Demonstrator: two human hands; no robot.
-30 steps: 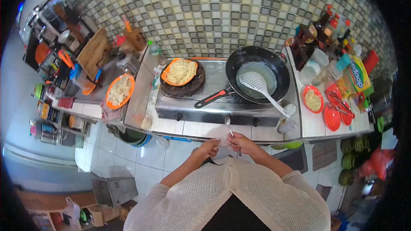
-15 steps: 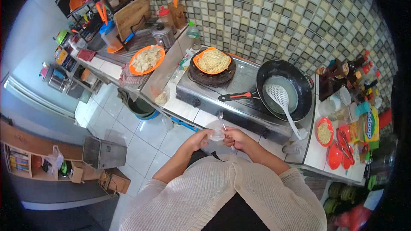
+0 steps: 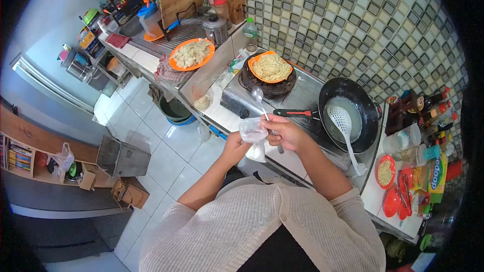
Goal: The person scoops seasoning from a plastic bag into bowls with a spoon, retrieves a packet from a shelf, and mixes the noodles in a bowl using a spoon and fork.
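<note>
My left hand point(image 3: 235, 148) is closed on a small clear plastic bag point(image 3: 253, 130) with white contents at its bottom. The bag's mouth is spread open towards the camera. My right hand point(image 3: 286, 133) grips a metal spoon point(image 3: 258, 94), its bowl pointing up and away from me, and its fingers also touch the bag's edge. Both hands are in front of the stove point(image 3: 235, 102). Beyond them, an orange plate of noodles point(image 3: 271, 67) rests on the left burner. To the right is a black wok point(image 3: 374, 114) with cloudy liquid and a white slotted ladle point(image 3: 342, 123).
An orange plate of pale food point(image 3: 192, 54) and a metal pot point(image 3: 215, 29) are on the left counter. On the right counter stand a small red plate of food point(image 3: 385, 172), red dishes point(image 3: 391, 201), jars and bottles. A bucket point(image 3: 176, 111) sits on the floor.
The view has swung left, so the stove and wok appear farther right. My hands have come up with the bag and spoon, and the bag's mouth and white contents now show more clearly.
</note>
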